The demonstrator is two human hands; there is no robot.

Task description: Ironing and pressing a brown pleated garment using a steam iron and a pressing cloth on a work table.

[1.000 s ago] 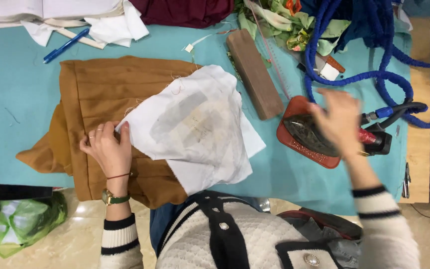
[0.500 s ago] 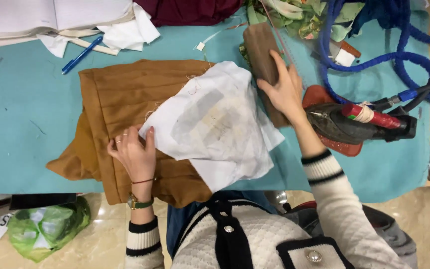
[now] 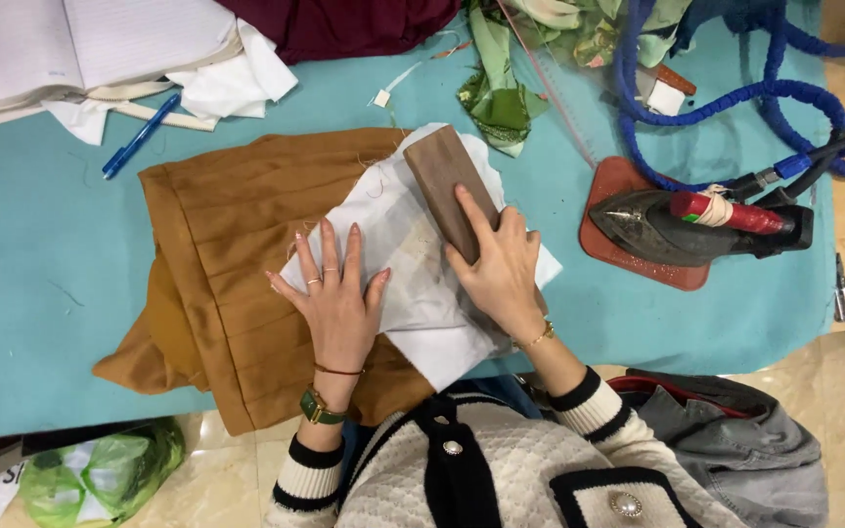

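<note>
The left hand (image 3: 339,298) lies flat, fingers spread, pinning the white pressing cloth (image 3: 398,244) to the pleated brown garment (image 3: 217,244). The right hand (image 3: 501,279) is clamped on a wooden block (image 3: 450,186), pressing it down on the cloth at about one o'clock from the left hand. The iron (image 3: 696,227) sits parked on its red rest (image 3: 628,259) at three o'clock, so ironing seems done on this patch and flattening is under way. Most of the garment, from nine to seven o'clock, lies uncovered and looks yet to be pressed.
</note>
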